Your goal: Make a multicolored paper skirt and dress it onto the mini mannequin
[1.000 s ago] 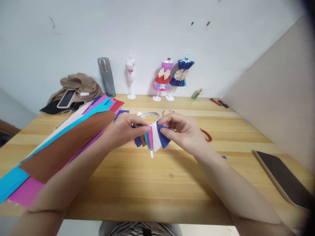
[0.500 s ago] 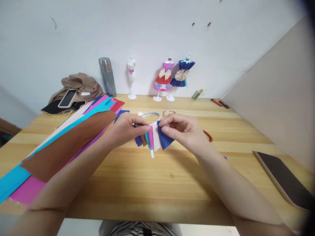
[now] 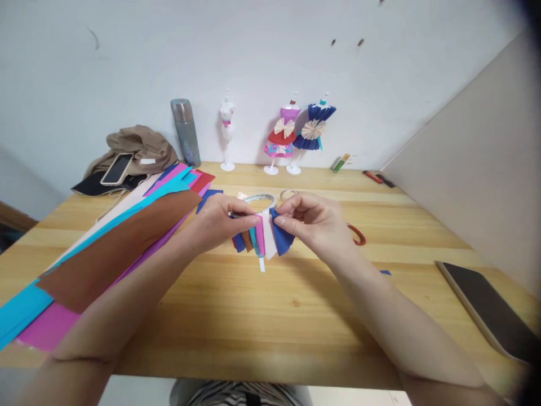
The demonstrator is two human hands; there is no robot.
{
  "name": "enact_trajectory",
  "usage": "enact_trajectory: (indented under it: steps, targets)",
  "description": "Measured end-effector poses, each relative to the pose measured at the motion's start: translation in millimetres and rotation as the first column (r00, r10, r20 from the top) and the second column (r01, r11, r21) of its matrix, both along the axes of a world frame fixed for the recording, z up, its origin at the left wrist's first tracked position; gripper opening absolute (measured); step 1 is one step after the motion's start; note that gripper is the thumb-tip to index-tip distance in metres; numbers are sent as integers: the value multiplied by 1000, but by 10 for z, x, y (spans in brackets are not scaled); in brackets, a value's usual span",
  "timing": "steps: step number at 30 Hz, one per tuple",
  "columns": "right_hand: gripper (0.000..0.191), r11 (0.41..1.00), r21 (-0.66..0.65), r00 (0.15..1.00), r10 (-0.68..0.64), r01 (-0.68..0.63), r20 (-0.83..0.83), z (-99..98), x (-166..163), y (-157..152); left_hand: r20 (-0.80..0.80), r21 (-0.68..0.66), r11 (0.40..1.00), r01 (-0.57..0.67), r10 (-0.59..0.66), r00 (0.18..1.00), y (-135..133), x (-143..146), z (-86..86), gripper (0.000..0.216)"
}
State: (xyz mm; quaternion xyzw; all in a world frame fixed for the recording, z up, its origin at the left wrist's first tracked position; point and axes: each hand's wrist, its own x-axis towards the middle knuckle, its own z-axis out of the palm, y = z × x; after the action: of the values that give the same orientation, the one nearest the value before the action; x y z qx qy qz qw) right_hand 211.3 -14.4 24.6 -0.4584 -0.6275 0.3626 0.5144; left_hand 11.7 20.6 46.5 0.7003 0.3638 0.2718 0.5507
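Note:
My left hand (image 3: 226, 221) is closed, its thumb and forefinger pinching the top of a row of coloured paper pieces in pink (image 3: 260, 237), turquoise, brown and blue. A pale piece (image 3: 269, 239) hangs beside the pink one. On the right, my right hand (image 3: 315, 220) pinches the upper edge of a dark blue paper piece (image 3: 283, 239), which fans out below the fingers. Just behind the fingers shows a roll of tape (image 3: 266, 197), partly hidden by my left hand. A narrow white strip (image 3: 262, 265) hangs below the pieces.
Long coloured paper sheets (image 3: 122, 245) lie at the left, near a bottle (image 3: 185, 132) and a phone (image 3: 116, 169). Small dress forms (image 3: 281, 135) stand along the wall. Scissors with a red handle (image 3: 358, 234) lie partly behind my right hand. A dark tablet (image 3: 486, 307) rests at the right.
The blue piece in my right hand has folded inward, so its lower edge is narrower and more curved. My right hand has shifted very slightly; my left hand holds its place.

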Motion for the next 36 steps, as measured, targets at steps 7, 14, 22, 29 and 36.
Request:
enact_trajectory:
  steps: [7, 14, 22, 29, 36]
  targets:
    - [19, 1000, -26, 1000, 6, -7, -20, -18, -22, 22, 22, 15, 1000, 8, -8, 1000, -7, 12, -34, 22]
    - [20, 999, -48, 999, 13, -14, -30, -3, -23, 14, 28, 11, 1000, 19, -20, 999, -14, 10, -20, 22]
    - [20, 998, -56, 999, -6, 4, -38, -3, -47, 11, 26, 21, 999, 24, -24, 999, -17, 24, -45, 23]
    - [20, 999, -22, 1000, -28, 28, 6, -41, -57, 30, 27, 0, 998, 59, -59, 998, -13, 26, -64, 25]
    - [22, 998, 20, 997, -54, 53, 63, -27, -14, 60, -26, 211, 975, 74, -71, 997, -26, -12, -103, 21]
